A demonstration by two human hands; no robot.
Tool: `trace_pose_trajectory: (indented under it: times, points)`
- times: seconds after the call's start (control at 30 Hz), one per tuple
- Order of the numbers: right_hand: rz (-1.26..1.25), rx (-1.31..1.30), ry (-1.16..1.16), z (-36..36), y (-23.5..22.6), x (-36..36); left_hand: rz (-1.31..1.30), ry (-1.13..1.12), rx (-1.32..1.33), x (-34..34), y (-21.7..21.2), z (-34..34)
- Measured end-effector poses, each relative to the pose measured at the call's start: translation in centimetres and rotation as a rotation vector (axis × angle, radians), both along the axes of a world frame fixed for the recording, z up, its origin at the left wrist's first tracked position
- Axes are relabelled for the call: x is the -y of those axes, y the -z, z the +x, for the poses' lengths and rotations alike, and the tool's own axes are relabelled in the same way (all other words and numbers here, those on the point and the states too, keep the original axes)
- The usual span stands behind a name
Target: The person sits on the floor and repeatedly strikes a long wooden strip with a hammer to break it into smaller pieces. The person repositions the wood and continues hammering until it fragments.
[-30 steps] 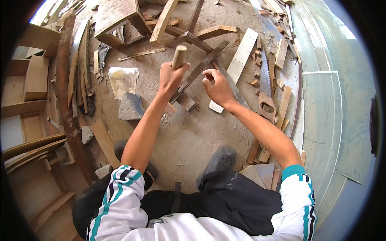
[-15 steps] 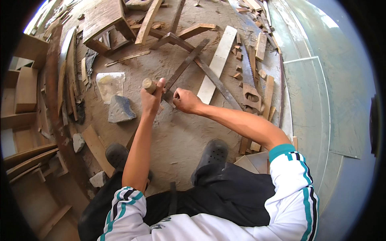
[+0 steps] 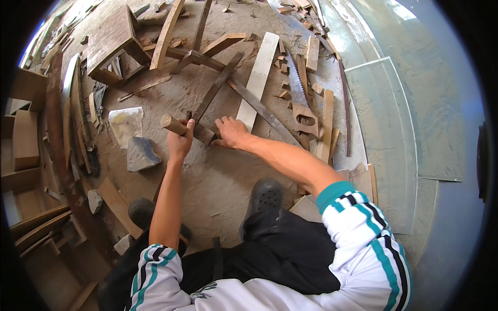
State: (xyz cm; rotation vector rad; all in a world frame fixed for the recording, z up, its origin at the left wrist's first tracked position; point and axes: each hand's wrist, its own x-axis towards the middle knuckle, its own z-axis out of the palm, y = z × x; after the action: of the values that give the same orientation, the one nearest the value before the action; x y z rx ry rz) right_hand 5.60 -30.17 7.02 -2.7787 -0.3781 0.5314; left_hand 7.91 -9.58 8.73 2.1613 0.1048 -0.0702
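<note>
My left hand [image 3: 179,141] is closed round a thick, round wooden handle [image 3: 171,124], its pale end pointing up and left. Just right of that hand is a brown block-like piece [image 3: 204,134]; whether it belongs to the handle I cannot tell. My right hand [image 3: 231,132] is low beside the block's right end, fingers stretched and apart; contact with the block is unclear. A dark wooden frame of crossed bars [image 3: 220,83] lies ahead, one bar running down to my left hand. Under its other leg lies a white board [image 3: 258,78].
A handsaw [image 3: 304,116] lies at the right among small wood offcuts, beside large glass-like sheets [image 3: 384,129]. A grey stone [image 3: 141,154] and a pale scrap sheet [image 3: 126,124] lie left of my hands. A wooden box-like stool [image 3: 111,52] stands far left.
My right hand has uncurled from a fist to stretched fingers. The handle in my left hand has tilted further left, and the brown block now shows between my hands. The whole view has shifted slightly.
</note>
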Motion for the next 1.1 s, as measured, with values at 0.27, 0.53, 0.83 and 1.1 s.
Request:
trace_pose_trajectory:
  times: [0.27, 0.53, 0.83, 1.1]
  points:
    - [0.029, 0.036, -0.007, -0.9, 3.9, -1.9, -0.004, 0.073, -0.07, -0.9, 0.0, 1.4]
    - [0.245, 0.066, 0.195, -1.9, 0.2, -1.9, 0.085, 0.247, -0.386, -1.3, -3.2, 4.3]
    - [0.449, -0.3, 0.294, -2.5, -3.3, -9.5, 0.147, 0.251, -0.411, -1.9, -4.4, 3.9]
    - [0.623, -0.375, 0.274, -2.2, 0.9, -9.4, 0.05, 0.199, -0.423, -1.1, -4.4, 4.0]
